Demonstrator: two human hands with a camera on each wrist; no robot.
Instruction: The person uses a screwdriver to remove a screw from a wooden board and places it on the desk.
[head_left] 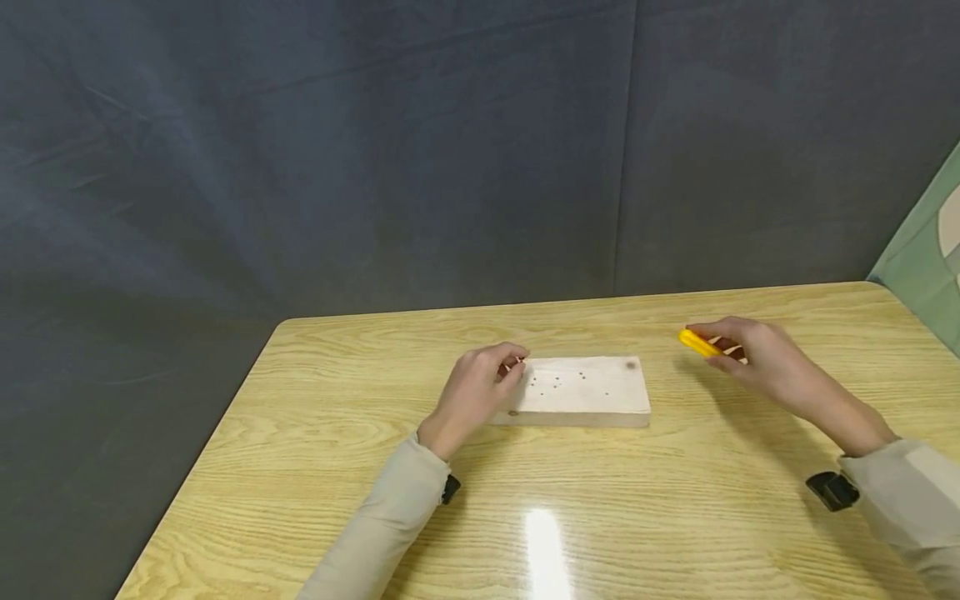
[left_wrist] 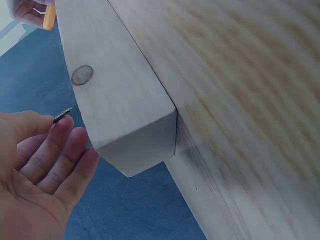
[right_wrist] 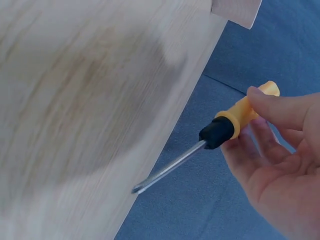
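My left hand (head_left: 472, 383) is over the left end of a pale wooden block (head_left: 611, 387) that lies flat on the table. Between thumb and index finger it pinches a small metal screw (left_wrist: 63, 115), threaded tip sticking out, while the other fingers spread beside the block's edge. Several small dark holes dot the block's top, with a round knot (left_wrist: 82, 75) near one end. To the right of the block, my right hand (head_left: 772, 358) holds a screwdriver (right_wrist: 240, 114) by its yellow handle above the table. Its black collar and bare metal shaft (right_wrist: 172, 166) show in the right wrist view.
The light wood-grain table (head_left: 337, 467) has its far edge close to a dark blue cloth (head_left: 450, 167) hanging behind. A green patterned surface (head_left: 918, 250) stands at the far right. Black wrist straps (head_left: 832, 492) sit at the sleeves.
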